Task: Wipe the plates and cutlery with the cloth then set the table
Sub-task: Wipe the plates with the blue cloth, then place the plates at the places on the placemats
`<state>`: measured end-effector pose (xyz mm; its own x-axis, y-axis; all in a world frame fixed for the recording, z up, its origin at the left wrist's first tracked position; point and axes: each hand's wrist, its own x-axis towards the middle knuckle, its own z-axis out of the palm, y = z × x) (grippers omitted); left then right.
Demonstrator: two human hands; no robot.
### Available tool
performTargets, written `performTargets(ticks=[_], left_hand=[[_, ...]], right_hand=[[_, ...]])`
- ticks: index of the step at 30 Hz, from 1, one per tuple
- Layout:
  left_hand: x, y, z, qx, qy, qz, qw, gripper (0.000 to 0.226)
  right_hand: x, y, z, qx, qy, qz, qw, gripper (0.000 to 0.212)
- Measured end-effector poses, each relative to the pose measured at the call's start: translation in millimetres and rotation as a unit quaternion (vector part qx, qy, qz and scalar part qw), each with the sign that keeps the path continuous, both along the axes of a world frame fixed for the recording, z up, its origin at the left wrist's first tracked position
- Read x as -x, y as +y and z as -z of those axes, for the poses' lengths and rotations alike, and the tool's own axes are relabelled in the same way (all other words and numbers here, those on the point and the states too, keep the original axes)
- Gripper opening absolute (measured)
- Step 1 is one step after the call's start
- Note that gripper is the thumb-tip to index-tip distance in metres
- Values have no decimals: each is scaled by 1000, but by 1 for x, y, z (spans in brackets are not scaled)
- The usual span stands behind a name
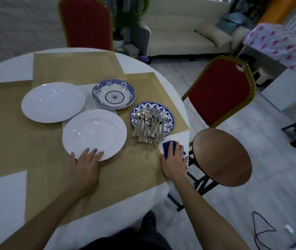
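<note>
The left hand [86, 164] is laid flat, fingers straight, on the near rim of the nearest white plate [94, 130]. Nothing is clasped by that grip, so the plate is only pressed and not held. The right hand [173, 162] is spread over the blue cloth [169, 146], with the fingers laid across it rather than curled round it, as far as can be judged. The cloth lies at the very edge of the bench [4, 74], with some of it seemingly hanging over the side (the wooden stool [222, 156] stands just below). It could therefore be swept to the floor if it is dragged outward instead of being gathered up first. The cutlery [149, 123] is heaped on the blue patterned plate [170, 121], and its handles overhang the rim just beside the cloth. They could be caught by a careless lift of the cloth and the heap scattered or tipped. The pressed plate is glazed and probably slippery, so it may be slid along the tan mat [71, 65] rather than raised if a firmer hold is not taken under its rim. Its far edge meets the second white plate [53, 101], though which one lies over the other cannot be told, so the second plate could be knocked when the first is lifted. No wiping can be said to have been done yet. The blue-rimmed dish [113, 93] stands clear of both hands.
</note>
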<state>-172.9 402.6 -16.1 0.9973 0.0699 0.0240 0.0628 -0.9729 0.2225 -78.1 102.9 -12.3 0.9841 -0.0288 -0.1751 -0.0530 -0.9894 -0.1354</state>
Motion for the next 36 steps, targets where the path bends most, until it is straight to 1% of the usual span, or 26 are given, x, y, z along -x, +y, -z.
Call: performTargets(ticks=[2,4,6,8,10,12,13,14,15,16,18,20,22,25,27,29,32,34,36], left_hand=[[2,4,2,6,6,7,1000,62],[3,6,2,19,-10,13,1000,64],[3,9,-1,48,-45,1,998,57],[-1,11,-8,96,-101,-59,989,46],[-7,14,-17,159,-142,-177,961,43],[-18,21,-27,249,-116,-305,912,52],[-24,27,-31,293,-101,-337,889,55],[-29,32,-36,332,-93,-340,875,54],[-32,38,-42,368,-90,-330,865,51],[-33,41,-48,392,-82,-314,861,48],[-31,42,-60,396,-57,-281,873,47],[-28,42,-66,375,-34,-255,890,54],[-26,44,-67,342,13,-249,906,62],[-29,50,-62,268,100,-231,930,65],[-31,50,-61,246,127,-250,928,62],[-33,52,-60,242,120,-241,932,65],[-28,55,-62,249,103,-215,939,68],[-23,57,-64,258,86,-216,938,66],[-12,53,-67,272,77,-212,936,66]], right_hand=[[-2,-2,-3,-11,4,-2,1000,60],[-5,-5,-12,-80,-15,31,996,53],[-6,-6,-24,-172,-93,77,978,48],[-8,4,-40,-216,-200,73,953,46],[-12,26,-53,-223,-273,15,936,39],[-14,57,-62,-241,-282,-59,927,37],[-16,74,-64,-246,-277,-110,922,37],[-20,90,-64,-240,-274,-171,915,36],[-25,106,-64,-221,-262,-235,910,38],[-30,120,-65,-189,-230,-291,909,41],[-42,147,-70,-114,-116,-346,924,52],[-55,168,-69,-45,-15,-340,939,61],[-65,182,-64,24,40,-331,942,65],[-74,194,-50,63,96,-315,942,67],[-77,196,-44,85,95,-321,938,68],[-78,197,-43,88,85,-322,939,68],[-78,192,-49,35,74,-317,945,67],[-72,187,-55,-5,44,-313,949,63],[-59,180,-61,-24,6,-308,951,61]])
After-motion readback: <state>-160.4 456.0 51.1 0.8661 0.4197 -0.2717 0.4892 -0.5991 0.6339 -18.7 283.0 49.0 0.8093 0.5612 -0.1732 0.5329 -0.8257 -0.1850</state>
